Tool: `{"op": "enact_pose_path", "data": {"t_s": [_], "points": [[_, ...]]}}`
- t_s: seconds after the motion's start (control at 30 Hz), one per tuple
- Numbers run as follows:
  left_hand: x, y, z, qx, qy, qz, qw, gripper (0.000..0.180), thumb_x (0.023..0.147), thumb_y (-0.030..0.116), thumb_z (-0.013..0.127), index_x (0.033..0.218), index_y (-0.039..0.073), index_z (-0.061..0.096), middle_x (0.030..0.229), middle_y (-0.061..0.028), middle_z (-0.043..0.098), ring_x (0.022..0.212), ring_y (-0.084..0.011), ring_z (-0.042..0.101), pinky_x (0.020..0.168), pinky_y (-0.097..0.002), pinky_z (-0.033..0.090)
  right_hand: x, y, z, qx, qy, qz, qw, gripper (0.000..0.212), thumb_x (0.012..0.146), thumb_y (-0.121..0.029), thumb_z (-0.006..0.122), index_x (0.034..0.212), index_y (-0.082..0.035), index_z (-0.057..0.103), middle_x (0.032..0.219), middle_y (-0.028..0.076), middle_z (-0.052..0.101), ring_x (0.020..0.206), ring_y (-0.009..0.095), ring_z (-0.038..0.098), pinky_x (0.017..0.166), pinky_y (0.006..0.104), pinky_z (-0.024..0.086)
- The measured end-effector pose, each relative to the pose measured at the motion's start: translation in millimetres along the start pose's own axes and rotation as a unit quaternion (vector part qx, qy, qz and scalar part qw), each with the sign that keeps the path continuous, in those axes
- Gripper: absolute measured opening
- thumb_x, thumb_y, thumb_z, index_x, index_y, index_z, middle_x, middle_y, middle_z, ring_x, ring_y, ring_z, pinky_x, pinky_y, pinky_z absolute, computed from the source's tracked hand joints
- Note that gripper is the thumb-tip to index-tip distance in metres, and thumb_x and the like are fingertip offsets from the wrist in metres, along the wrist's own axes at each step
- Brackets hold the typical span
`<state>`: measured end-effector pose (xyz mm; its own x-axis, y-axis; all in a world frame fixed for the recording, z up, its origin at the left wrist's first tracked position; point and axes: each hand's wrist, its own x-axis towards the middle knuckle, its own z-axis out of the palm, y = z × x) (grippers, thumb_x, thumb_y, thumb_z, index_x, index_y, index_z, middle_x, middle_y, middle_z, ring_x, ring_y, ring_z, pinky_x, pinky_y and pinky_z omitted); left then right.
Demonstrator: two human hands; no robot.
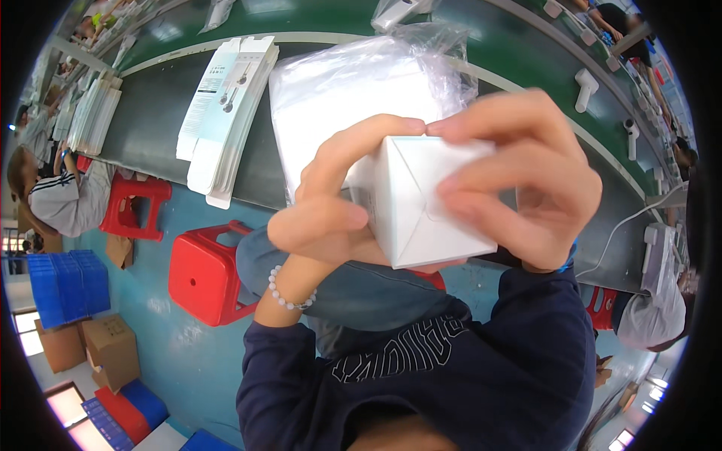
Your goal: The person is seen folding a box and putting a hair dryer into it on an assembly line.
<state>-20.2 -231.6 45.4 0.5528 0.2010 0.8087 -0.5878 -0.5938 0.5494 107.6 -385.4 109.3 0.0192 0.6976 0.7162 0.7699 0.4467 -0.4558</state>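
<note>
A white carton (421, 203) is held up in front of me, its end with crossing diagonal fold lines turned toward me. My left hand (331, 195) grips it from the left, thumb on the side and index finger along the top edge. A beaded bracelet is on that wrist. My right hand (534, 173) is curled over the carton's right side, its fingertips on the end panel and top edge; these fingers are slightly blurred. Behind the carton lies a plastic-wrapped white stack (338, 98) on the bench.
Flattened printed cartons (226, 120) are stacked on the dark bench (154, 105), left of the wrapped stack. Beyond runs a green conveyor belt (308, 16). A red stool (199, 278) stands on the floor at left, near blue crates (69, 286). Other people sit along the line.
</note>
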Motion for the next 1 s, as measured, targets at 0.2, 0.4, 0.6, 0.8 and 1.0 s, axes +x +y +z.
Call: {"op": "enact_pose_path", "data": {"t_s": [0.2, 0.4, 0.6, 0.8, 1.0], "points": [[-0.4, -6.5, 10.9, -0.069, 0.016, 0.068, 0.995, 0.047, 0.066, 0.017, 0.055, 0.108, -0.003, 0.060, 0.115, -0.0165, 0.064, 0.092, -0.0319, 0.064, 0.080, -0.0346, 0.051, -3.5, -22.3, -0.6, 0.117, 0.016, 0.232, 0.966, 0.042, 0.069, 0.000, 0.073, 0.109, 0.004, 0.062, 0.108, 0.013, 0.062, 0.096, 0.018, 0.062, 0.086, 0.0300, 0.048], [3.4, 0.9, 9.4, 0.029, 0.044, 0.109, 0.993, 0.026, 0.067, 0.016, 0.066, 0.086, 0.001, 0.054, 0.112, -0.0232, 0.063, 0.088, -0.0336, 0.064, 0.073, -0.0343, 0.053, 8.0, -35.3, 5.0, -0.045, 0.019, 0.216, 0.975, 0.040, 0.070, -0.001, 0.076, 0.109, 0.000, 0.065, 0.103, 0.007, 0.066, 0.094, 0.015, 0.063, 0.079, 0.0261, 0.051], [13.0, -7.3, -1.5, 0.022, 0.051, 0.202, 0.978, 0.060, 0.058, 0.024, 0.086, 0.064, 0.008, 0.029, 0.110, -0.0307, 0.060, 0.082, -0.0351, 0.063, 0.068, -0.0331, 0.054, 15.0, -34.6, 5.8, -0.057, -0.021, 0.273, 0.960, 0.042, 0.067, -0.005, 0.080, 0.106, 0.000, 0.066, 0.097, 0.008, 0.066, 0.090, 0.012, 0.063, 0.074, 0.0240, 0.051], [14.8, -12.5, -14.4, -0.072, 0.043, 0.132, 0.988, 0.065, 0.052, 0.023, 0.094, 0.064, 0.010, 0.031, 0.121, -0.0299, 0.056, 0.103, -0.0372, 0.060, 0.082, -0.0368, 0.052, 33.9, -26.4, -8.9, 0.082, -0.160, 0.241, 0.954, 0.064, 0.063, -0.009, 0.083, 0.121, 0.000, 0.058, 0.107, 0.013, 0.064, 0.096, 0.019, 0.062, 0.079, 0.0272, 0.049], [27.3, -28.6, -49.5, -0.049, 0.080, 0.066, 0.993, 0.045, 0.074, 0.034, 0.079, 0.080, 0.006, 0.043, 0.131, -0.0260, 0.049, 0.116, -0.0345, 0.051, 0.101, -0.0411, 0.035, 63.5, 9.3, -1.2, -0.041, -0.135, 0.139, 0.980, 0.084, 0.062, -0.013, 0.079, 0.137, -0.001, 0.042, 0.131, 0.012, 0.050, 0.120, 0.020, 0.050, 0.100, 0.0320, 0.040]]}}
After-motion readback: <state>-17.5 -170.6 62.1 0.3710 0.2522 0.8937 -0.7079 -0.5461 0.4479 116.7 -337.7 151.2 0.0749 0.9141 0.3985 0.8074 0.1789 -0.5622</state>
